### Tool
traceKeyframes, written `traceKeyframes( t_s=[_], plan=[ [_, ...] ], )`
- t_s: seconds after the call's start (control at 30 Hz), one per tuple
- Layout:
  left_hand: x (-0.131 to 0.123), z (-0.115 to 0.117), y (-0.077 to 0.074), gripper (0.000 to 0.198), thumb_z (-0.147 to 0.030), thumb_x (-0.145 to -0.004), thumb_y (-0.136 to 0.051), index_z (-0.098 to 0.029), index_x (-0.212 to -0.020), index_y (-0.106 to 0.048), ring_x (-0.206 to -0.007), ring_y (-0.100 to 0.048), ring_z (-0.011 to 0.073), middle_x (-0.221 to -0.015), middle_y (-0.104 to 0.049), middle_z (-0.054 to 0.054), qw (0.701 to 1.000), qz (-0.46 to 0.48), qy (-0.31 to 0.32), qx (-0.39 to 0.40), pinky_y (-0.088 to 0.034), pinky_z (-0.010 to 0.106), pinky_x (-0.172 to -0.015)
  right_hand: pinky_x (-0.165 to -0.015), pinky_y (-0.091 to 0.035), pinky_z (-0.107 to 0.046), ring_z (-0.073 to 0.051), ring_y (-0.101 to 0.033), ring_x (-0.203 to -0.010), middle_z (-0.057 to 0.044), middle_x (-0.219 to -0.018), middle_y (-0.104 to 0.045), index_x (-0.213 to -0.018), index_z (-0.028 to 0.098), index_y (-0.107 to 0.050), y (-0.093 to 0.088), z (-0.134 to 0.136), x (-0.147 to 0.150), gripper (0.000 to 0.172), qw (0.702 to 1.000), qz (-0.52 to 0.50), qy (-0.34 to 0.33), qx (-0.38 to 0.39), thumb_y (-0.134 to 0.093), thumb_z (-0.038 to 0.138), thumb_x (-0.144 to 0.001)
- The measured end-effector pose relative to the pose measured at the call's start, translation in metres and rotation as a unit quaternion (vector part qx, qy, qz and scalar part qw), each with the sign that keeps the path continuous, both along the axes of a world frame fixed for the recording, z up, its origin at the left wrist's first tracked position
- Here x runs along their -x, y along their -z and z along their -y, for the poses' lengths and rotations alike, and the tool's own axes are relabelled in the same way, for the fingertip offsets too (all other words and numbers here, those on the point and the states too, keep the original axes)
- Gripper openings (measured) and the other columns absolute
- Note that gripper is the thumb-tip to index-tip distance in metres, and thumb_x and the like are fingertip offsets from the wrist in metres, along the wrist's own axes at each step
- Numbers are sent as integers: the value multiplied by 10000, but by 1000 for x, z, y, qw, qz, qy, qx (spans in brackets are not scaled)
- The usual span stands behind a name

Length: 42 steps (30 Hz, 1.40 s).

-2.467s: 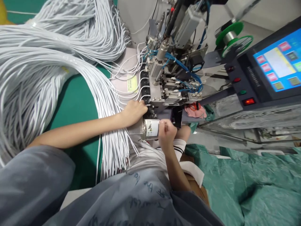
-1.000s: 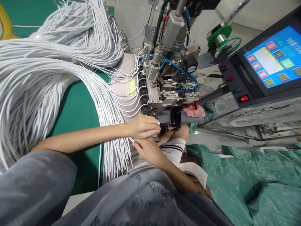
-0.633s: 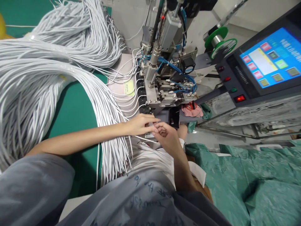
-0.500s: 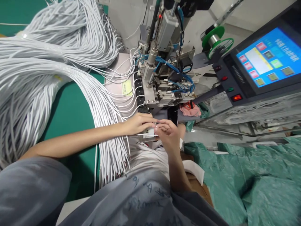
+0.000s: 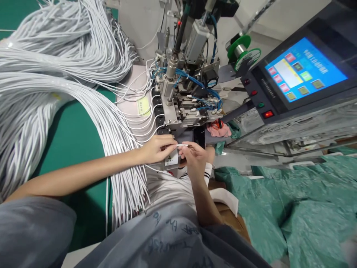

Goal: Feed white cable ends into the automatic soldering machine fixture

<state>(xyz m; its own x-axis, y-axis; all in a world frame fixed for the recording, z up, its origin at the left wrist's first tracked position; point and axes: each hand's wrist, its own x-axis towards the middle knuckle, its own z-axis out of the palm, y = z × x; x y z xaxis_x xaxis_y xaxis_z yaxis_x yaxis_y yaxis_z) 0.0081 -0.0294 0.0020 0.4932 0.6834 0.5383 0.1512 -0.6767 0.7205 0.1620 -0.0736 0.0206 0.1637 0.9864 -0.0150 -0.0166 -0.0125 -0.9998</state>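
Observation:
Between my two hands a short stretch of white cable point(image 5: 182, 145) shows, lying roughly level. My left hand point(image 5: 160, 148) pinches it at the left, just below the front end of the machine point(image 5: 170, 106). Fingers of my right hand point(image 5: 193, 154) are closed on its right end. Several white cables run into the black holders point(image 5: 159, 110) along the machine's left side. A thick bundle of white cables point(image 5: 96, 108) passes under my left forearm, with loose ends hanging near my lap.
A control panel with a blue screen point(image 5: 305, 70) stands at the right, beside a green spool point(image 5: 242, 50). More cable point(image 5: 69, 33) is heaped at the upper left on the green table point(image 5: 71, 130). Green sheeting point(image 5: 259, 201) covers the lower right.
My hands have moved slightly apart, and more of the cable now shows between the fingertips. The whole view has shifted, so the machine and the panel sit further left.

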Motion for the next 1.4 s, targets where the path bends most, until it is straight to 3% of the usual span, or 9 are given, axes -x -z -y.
traceKeyframes(
  t_s=[0.17,0.37,0.47,0.57,0.73,0.9,1.03,1.17,1.4],
  plan=[
    [-2,0,-1,180,-208,-882,-521,-110,-914,-669,-648,-530,103,-716,-598,54,997,57,13,40,-424,209,-591,-562,-447,-239,-119,-567,-651,-21,-763,-620,-737,183,-692,4,-1,0,94,995,49,-27,-76,-623,240,-764],
    [-2,0,-4,227,-222,-904,-469,-111,-876,-665,-680,-546,113,-732,-605,61,995,38,46,76,-443,226,-627,-599,-439,-250,-138,-573,-699,-31,-772,-629,-836,195,-715,6,-2,-4,170,982,159,-12,-104,-562,268,-819],
    [-2,-1,-1,201,-210,-885,-495,-113,-854,-668,-649,-535,109,-710,-601,56,998,33,19,53,-432,224,-601,-534,-394,-239,-111,-513,-597,-20,-717,-606,-817,187,-714,7,-1,-2,167,969,224,30,-101,-566,263,-815],
    [-1,-3,4,176,-187,-868,-511,-122,-878,-675,-652,-531,114,-712,-604,58,1000,22,6,10,-427,226,-597,-480,-329,-234,-85,-404,-502,12,-594,-526,-729,173,-702,4,-2,-4,169,959,266,19,-97,-573,254,-803],
    [0,-3,6,144,-172,-849,-531,-132,-799,-659,-630,-510,106,-678,-571,32,1000,11,4,21,-399,223,-583,-449,-282,-224,-77,-373,-486,33,-533,-446,-600,157,-641,1,-9,-7,197,976,201,-43,-70,-599,251,-768],
    [-3,-3,4,198,-217,-825,-586,-132,-647,-580,-558,-456,81,-607,-498,-11,996,26,5,86,-360,200,-532,-473,-309,-234,-96,-423,-523,17,-551,-476,-599,154,-624,8,-7,7,223,986,139,15,-96,-577,259,-790],
    [2,-4,6,191,-210,-881,-483,-132,-764,-612,-617,-482,106,-673,-525,24,998,-47,-24,-39,-384,212,-563,-476,-285,-243,-86,-375,-496,30,-527,-421,-578,160,-603,9,-8,6,249,964,234,40,-123,-552,251,-805],
    [5,-4,7,242,-196,-894,-411,-128,-812,-629,-650,-490,132,-721,-539,56,976,-169,-49,-130,-394,233,-571,-471,-256,-250,-81,-327,-481,39,-509,-363,-511,163,-533,8,-15,-7,295,955,268,-55,-115,-547,234,-797],
    [-4,-6,3,223,-273,-850,-565,-118,-723,-664,-582,-512,93,-629,-553,8,990,-11,-5,140,-407,196,-546,-494,-302,-258,-104,-398,-517,15,-546,-438,-581,169,-592,14,-17,1,260,965,220,15,-143,-522,254,-817]
  ],
)
